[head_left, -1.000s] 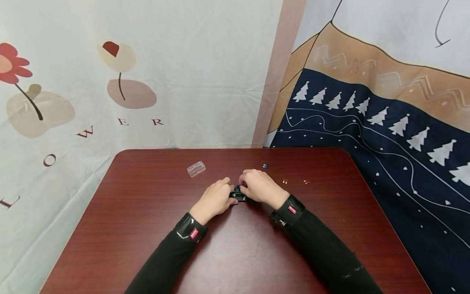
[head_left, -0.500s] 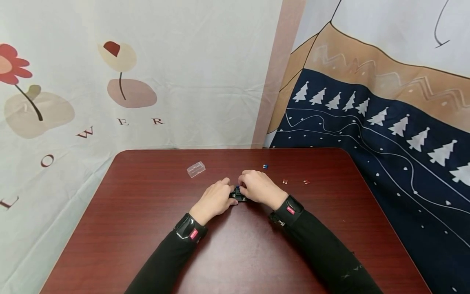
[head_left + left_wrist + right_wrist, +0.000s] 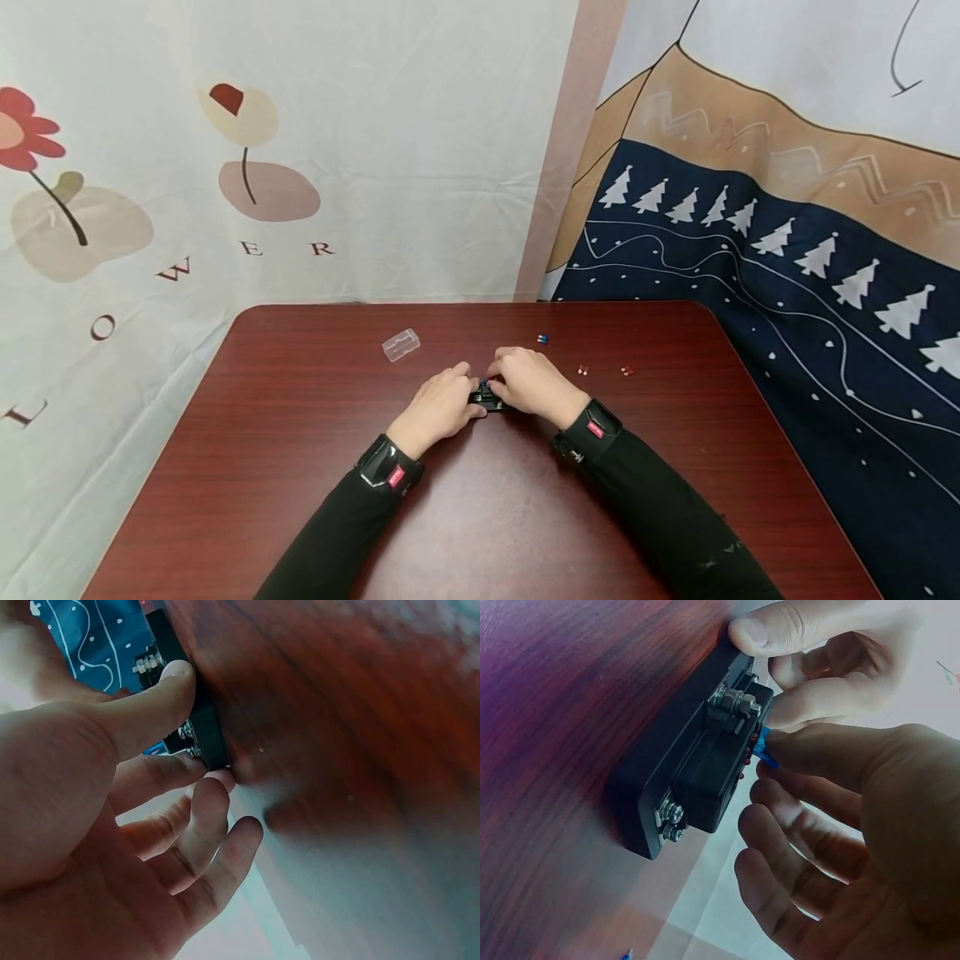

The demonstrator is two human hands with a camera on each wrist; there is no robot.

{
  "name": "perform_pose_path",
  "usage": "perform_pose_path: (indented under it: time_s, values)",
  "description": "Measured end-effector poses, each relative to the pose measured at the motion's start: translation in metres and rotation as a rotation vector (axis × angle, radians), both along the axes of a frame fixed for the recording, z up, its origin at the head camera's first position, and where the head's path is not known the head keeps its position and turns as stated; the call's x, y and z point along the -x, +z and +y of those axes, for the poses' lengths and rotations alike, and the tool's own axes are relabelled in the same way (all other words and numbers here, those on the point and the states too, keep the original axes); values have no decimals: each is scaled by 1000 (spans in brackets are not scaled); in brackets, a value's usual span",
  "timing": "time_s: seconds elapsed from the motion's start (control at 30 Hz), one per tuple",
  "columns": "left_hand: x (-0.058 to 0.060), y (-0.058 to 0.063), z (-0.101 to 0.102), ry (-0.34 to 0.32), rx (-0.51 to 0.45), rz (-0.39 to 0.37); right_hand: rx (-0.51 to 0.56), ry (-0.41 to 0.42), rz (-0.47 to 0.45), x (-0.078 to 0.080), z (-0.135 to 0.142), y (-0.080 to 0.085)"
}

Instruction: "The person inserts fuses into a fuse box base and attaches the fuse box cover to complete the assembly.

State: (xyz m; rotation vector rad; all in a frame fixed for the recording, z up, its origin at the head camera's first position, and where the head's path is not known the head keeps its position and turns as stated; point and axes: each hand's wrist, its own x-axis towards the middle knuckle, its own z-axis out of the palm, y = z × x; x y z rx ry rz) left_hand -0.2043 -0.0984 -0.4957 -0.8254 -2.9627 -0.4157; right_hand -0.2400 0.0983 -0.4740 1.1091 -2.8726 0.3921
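A small black fuse block point(image 3: 486, 398) with bolt and screw terminals rests on the table between my hands. My left hand point(image 3: 437, 402) grips its left end, thumb on the near side and fingers at the far side, as the left wrist view shows. From the right, my right hand point(image 3: 534, 382) pinches a blue blade fuse point(image 3: 764, 746) between thumb and index finger at the top face of the block. The fuse's lower part is hidden at the block, beside a row of small red dots. The other right fingers hang loosely curled.
A clear plastic cover point(image 3: 401, 345) lies at the back left of the table point(image 3: 300, 467). Small blue fuses point(image 3: 542, 339) sit behind my right hand. Further right are two little groups of orange-red fuses point(image 3: 582, 370) and red fuses point(image 3: 627, 371). Printed cloths hang behind the table.
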Motion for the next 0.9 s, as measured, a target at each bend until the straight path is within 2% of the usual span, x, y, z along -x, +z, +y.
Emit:
perform_pose_path:
  time_s: [0.33,0.9]
  values:
    - [-1,1,0,-2,-4,-7,28,11,4,0,0,1]
    - [1,0,-1,3,0,-20,4,0,15,0,-4,0]
